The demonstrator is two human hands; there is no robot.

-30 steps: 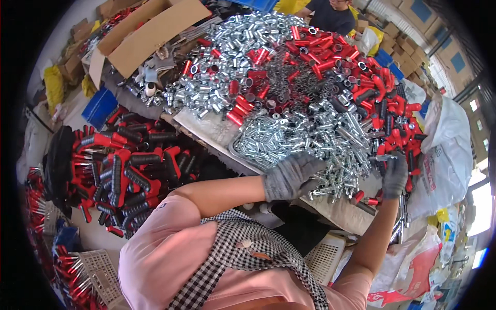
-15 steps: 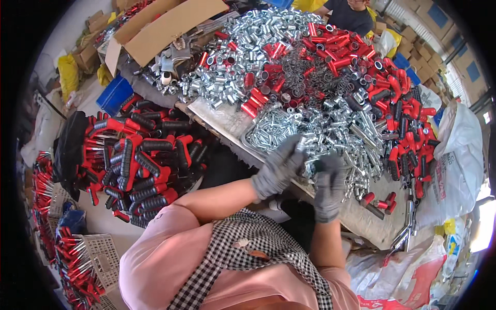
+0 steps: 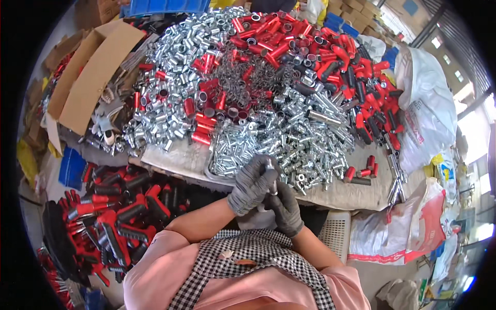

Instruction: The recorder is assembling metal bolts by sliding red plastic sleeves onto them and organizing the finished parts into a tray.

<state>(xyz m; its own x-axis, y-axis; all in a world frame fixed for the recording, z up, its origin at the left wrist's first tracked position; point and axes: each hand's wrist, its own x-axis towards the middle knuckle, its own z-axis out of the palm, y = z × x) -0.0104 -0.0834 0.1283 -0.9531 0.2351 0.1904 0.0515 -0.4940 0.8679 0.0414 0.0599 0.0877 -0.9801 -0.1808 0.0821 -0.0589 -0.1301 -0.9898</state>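
Both gray-gloved hands meet in front of the table's near edge. My left hand (image 3: 252, 185) is closed around a small silver metal rod (image 3: 272, 181), its shiny tip poking up past the fingers. Just below and to the right, my right hand (image 3: 285, 209) pinches the rod's lower end, partly hidden by the fingers. Right beyond them lies a heap of small silver pins (image 3: 232, 147) in a shallow tray, beside silver threaded fittings (image 3: 310, 157). Dark coil springs (image 3: 237, 77) and red tubes (image 3: 276, 49) are piled farther back.
Silver sleeves (image 3: 175, 67) cover the table's far left, near an open cardboard box (image 3: 95, 77). Red-and-black handles (image 3: 121, 222) fill a container at lower left; more handles (image 3: 369, 103) lie at right. White sacks (image 3: 403, 222) and a plastic crate (image 3: 336, 235) stand at lower right.
Both hands have drawn back from above the metal parts toward my body and come together on the rod. The whole view has swung, shifting the table's contents leftward.
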